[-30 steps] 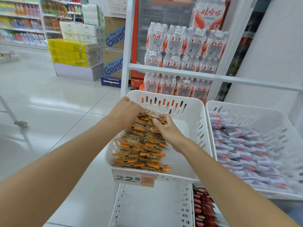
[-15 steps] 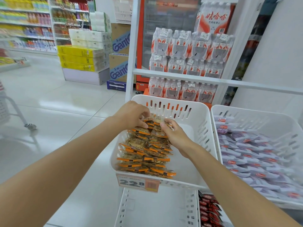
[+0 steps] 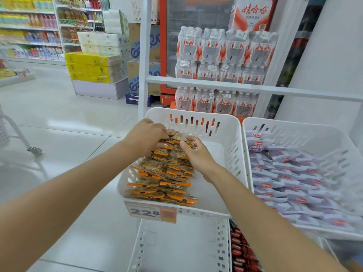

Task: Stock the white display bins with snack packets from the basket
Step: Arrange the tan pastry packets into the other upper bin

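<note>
Orange-edged packets (image 3: 163,173), row running front-to-back

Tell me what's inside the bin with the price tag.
The bin holds orange-edged snack packets piled on its left; its right floor is bare. The left hand and right hand cover the far packets, hiding those beneath.

A single head-worn camera looks forward and down, close over the white bin (image 3: 225,122) within arm's reach. The store floor (image 3: 68,114) spreads left, and water packs (image 3: 225,48) stand far behind.
</note>
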Motion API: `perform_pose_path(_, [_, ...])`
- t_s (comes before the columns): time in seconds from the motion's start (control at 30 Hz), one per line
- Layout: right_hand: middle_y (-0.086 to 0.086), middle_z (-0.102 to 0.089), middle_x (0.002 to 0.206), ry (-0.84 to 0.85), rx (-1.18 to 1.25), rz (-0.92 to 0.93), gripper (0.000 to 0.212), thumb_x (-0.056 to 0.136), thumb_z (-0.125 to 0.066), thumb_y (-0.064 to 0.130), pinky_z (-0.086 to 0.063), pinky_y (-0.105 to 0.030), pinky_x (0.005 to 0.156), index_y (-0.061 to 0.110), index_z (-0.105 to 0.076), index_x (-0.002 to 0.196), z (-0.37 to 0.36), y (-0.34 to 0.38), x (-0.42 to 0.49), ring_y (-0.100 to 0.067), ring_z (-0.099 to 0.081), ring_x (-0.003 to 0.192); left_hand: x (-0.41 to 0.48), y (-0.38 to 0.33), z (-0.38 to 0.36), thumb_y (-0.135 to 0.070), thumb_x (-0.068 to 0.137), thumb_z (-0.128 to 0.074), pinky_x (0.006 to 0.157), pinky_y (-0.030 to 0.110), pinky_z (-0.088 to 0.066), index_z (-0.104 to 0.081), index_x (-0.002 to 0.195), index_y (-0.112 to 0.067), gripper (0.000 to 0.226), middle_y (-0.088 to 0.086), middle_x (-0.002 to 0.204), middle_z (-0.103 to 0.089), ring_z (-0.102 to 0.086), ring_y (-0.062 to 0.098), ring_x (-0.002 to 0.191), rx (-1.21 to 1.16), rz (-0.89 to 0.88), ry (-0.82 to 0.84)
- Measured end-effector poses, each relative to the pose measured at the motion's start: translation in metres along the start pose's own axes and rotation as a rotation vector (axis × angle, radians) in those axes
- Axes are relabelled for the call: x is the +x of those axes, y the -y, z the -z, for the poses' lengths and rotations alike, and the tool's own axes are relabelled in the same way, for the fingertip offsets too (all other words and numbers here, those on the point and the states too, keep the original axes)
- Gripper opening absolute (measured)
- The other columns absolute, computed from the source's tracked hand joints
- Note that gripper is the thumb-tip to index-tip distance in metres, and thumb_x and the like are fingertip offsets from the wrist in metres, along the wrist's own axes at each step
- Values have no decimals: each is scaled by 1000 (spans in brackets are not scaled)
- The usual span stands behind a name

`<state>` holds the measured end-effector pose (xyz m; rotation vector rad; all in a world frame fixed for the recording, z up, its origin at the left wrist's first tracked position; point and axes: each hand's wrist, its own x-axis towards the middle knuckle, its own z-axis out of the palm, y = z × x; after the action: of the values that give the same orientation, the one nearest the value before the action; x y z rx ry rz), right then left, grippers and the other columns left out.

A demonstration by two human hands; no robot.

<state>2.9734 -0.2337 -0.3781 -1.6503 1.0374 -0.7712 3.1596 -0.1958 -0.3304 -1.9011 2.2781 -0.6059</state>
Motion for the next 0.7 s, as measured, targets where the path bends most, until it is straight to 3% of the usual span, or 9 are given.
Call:
perform_pose_path(0.1, [0,-36,150,-5,-16,13,55,98,-52,44,-35,-26,94,24,-36,147,0,-1,-1,-17,-37,134,3,-7,-1,-28,98,-51,96,35,-44,-68,116,-28,25,-7,127,-60,-63,19,98,56,15,-27])
perform_pose_path(0.2, [-1,-35,151,-5,-43,27,57,97,-52,45,-37,-29,100,25,-34,148,0,-2,-1,-20,-37,135,3,-1,1,-11,91,-58,92,34,-46,-71,101,-24,21,-7,117,-64,-64,19,86,171,-9,-55])
perform_pose_path(0.33, [2,-30,155,62,-71,40,59,99,-46,48,-32,-29,102,23,-29,149,-9,7,0,-19,-33,139,1,5,12,-20,90,-59,112,38,-22,-66,96,-30,14,-11,115,-66,-61,12,108,238,-66,-86])
perform_pose_path(0.4, [1,-32,154,75,-73,28,58,98,-45,51,-34,-30,101,23,-31,148,-11,8,2,-20,-36,137,-4,0,18,-26,90,-56,117,41,-11,-57,104,-30,14,-7,114,-67,-58,13,116,167,-67,-57])
perform_pose_path(0.5, [-1,-23,158,-4,5,-28,72,93,-46,61,-33,-39,105,29,-19,152,-9,5,2,-25,-32,140,-14,1,16,-29,91,-53,120,41,-8,-35,122,-26,36,-4,109,-68,-62,16,110,25,-15,-30])
perform_pose_path(0.6, [0,-12,161,26,-23,-62,83,90,-47,65,-29,-44,112,28,-8,154,-15,3,-2,-26,-25,145,-22,8,10,-36,95,-48,120,41,-6,-32,141,-36,49,-4,125,-63,-51,15,125,-55,48,-7])
perform_pose_path(0.7, [1,-13,161,0,-54,-37,81,92,-45,64,-29,-43,114,26,-9,154,-20,5,-2,-25,-24,145,-25,8,5,-37,98,-45,120,39,-1,-31,148,-38,51,-7,138,-54,-39,12,136,-135,74,10])
